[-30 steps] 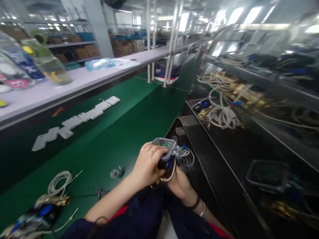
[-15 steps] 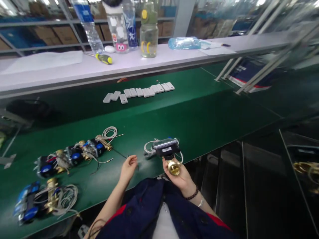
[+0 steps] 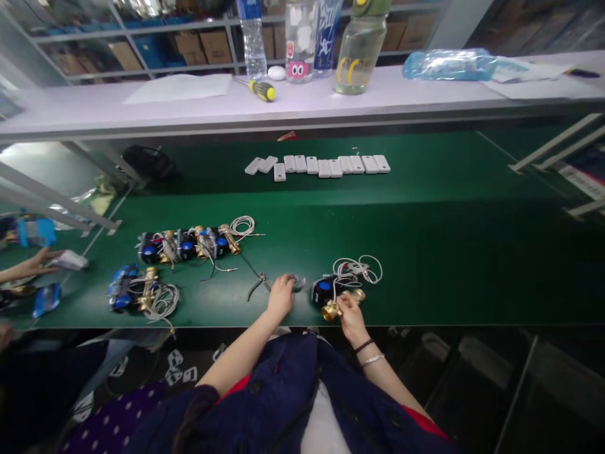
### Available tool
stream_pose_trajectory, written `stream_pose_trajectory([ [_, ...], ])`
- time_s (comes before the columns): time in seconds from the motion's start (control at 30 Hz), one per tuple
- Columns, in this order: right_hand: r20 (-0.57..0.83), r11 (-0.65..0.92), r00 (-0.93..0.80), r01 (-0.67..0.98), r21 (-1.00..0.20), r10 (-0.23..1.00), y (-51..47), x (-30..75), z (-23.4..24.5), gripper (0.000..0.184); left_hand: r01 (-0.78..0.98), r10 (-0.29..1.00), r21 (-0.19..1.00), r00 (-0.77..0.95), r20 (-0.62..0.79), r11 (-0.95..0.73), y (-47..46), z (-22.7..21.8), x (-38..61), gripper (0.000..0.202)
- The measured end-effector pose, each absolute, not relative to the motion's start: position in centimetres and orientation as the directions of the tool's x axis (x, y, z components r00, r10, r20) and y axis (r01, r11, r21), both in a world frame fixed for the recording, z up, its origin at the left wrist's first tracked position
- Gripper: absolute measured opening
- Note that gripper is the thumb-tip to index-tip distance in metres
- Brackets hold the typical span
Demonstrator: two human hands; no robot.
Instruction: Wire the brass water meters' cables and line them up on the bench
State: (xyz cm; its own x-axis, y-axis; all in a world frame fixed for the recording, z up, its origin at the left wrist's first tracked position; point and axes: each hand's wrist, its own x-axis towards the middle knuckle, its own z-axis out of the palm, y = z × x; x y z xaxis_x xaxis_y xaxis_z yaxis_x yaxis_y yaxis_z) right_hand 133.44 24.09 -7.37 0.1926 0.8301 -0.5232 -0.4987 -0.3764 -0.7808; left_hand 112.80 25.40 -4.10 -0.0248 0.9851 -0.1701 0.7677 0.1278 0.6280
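Observation:
My right hand [image 3: 352, 317] is closed around the brass pipe body [image 3: 332, 309] of a meter with a black and blue head [image 3: 323, 289]. The meter rests on the green table, its coiled grey cable [image 3: 366, 270] spread behind it. My left hand [image 3: 282, 297] is just left of the meter, fingers curled at a small greyish, partly clear item [image 3: 297, 282]; what it is cannot be made out. Beside that hand lies a pair of pliers [image 3: 259, 287] with dark handles. Further left, several similar meters [image 3: 186, 246] stand in a row, with another meter [image 3: 123, 291] nearer me.
White flat pieces [image 3: 324, 167] line the back of the green table [image 3: 425, 252]. Above runs a shelf [image 3: 165, 113] with bottles [image 3: 357, 53], a screwdriver [image 3: 262, 90] and a plastic packet [image 3: 449, 65]. At far left another person's hand [image 3: 40, 261] holds a white item.
The meter has gone from raised in my right hand to resting on the table, head turned left. My left hand has moved right to the greyish item. The view has swung left.

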Motion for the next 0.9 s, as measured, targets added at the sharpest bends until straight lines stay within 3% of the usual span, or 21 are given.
stream_pose_trajectory([
  [0.13,-0.522,-0.424,0.122,-0.443,-0.790,0.844,24.2,132.8,-9.6,0.038,0.813,0.986,0.565,-0.064,-0.153,0.140,26.3,-5.3,112.8,0.022],
  [0.27,-0.538,-0.515,-0.031,-0.340,-0.787,0.843,25.0,131.1,-10.9,0.036,0.816,0.975,0.534,-0.204,-0.091,0.221,26.5,-6.0,111.4,0.021],
  [0.53,-0.651,-0.635,-0.188,0.147,-0.759,0.735,25.9,129.5,-12.8,0.017,0.791,0.948,0.533,-0.308,-0.081,0.302,26.7,-7.7,108.5,0.016],
  [0.73,-0.674,-0.555,-0.266,0.404,-0.727,0.689,25.7,131.7,-11.4,0.006,0.776,0.967,0.577,-0.222,-0.126,0.254,26.7,-8.2,109.4,0.023],
  [0.9,-0.656,-0.530,-0.277,0.411,-0.742,0.702,24.4,132.5,-10.6,0.015,0.771,0.977,0.602,-0.134,-0.167,0.209,27.2,-7.5,111.3,0.039],
])
